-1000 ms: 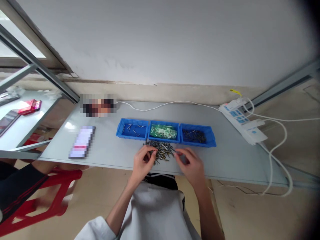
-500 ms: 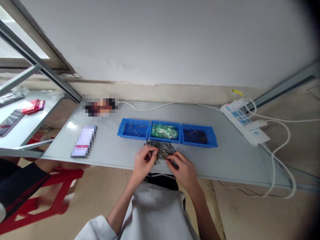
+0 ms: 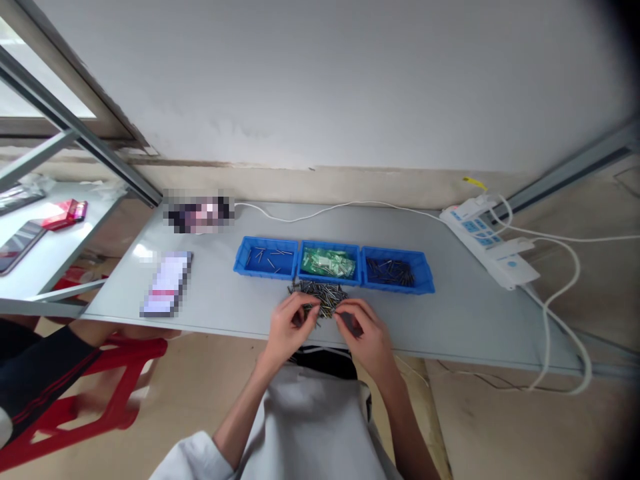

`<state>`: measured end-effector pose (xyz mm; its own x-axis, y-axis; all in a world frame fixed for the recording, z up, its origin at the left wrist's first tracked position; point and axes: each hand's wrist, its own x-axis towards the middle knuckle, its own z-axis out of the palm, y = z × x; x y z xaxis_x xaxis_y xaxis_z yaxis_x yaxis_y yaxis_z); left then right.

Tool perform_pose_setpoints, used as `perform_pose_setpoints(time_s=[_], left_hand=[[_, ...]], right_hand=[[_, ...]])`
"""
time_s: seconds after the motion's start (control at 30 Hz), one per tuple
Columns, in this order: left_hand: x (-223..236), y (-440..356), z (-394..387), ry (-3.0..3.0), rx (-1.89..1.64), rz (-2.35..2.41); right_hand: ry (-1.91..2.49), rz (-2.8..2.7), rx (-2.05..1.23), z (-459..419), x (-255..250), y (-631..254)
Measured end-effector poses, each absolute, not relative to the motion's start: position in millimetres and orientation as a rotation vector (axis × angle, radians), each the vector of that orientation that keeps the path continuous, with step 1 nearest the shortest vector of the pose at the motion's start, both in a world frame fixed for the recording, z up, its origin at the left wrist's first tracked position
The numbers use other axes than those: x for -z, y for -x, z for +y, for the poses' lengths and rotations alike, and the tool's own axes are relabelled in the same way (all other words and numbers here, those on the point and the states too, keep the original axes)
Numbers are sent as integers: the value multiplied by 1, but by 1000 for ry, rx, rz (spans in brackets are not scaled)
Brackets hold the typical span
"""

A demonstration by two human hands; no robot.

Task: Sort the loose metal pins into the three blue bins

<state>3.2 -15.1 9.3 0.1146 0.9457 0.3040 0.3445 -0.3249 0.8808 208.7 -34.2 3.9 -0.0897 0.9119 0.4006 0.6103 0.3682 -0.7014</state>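
A heap of small metal pins (image 3: pixel 320 293) lies on the grey table (image 3: pixel 240 310) just in front of three blue bins. My left hand (image 3: pixel 290 327) rests at the heap's near left edge, fingers curled and pinched over pins. My right hand (image 3: pixel 364 331) sits at the near right edge, fingers bent and pinched together close to the left hand. What either pinch holds is too small to make out. The left bin (image 3: pixel 265 257) holds a few pins, the middle bin (image 3: pixel 329 262) green parts, the right bin (image 3: pixel 397 271) dark pins.
A phone (image 3: pixel 167 283) lies on the table's left side. A white power strip (image 3: pixel 487 250) with cables sits at the far right. A red stool (image 3: pixel 100 380) and another person's dark sleeve (image 3: pixel 30 373) are at the lower left. A second table (image 3: pixel 45 233) stands left.
My right hand has moved left, from the heap's right side towards the left hand. Both hands now meet at the heap's near edge.
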Motion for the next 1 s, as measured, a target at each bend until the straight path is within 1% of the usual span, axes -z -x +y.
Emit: perform_pose_setpoints(time_s=[0.23, 0.47, 0.6, 0.73, 1.0], left_hand=[[-1, -3, -14, -1873, -1163, 1179], [-4, -3, -11, -1931, -1158, 1145], [-3, -2, -12, -1907, -1119, 1188], [1, -2, -14, -1866, -1153, 1230], [3, -2, -13, -1849, -1177, 1209]], right_hand=[[1228, -1743, -469, -25, -15, -191], [1160, -1665, -550, -26, -22, -180], [1117, -1617, -596, -29, -19, -178], [1137, -1576, -629, -32, -9, -180], [1199, -1663, -584, -35, 2, -179]])
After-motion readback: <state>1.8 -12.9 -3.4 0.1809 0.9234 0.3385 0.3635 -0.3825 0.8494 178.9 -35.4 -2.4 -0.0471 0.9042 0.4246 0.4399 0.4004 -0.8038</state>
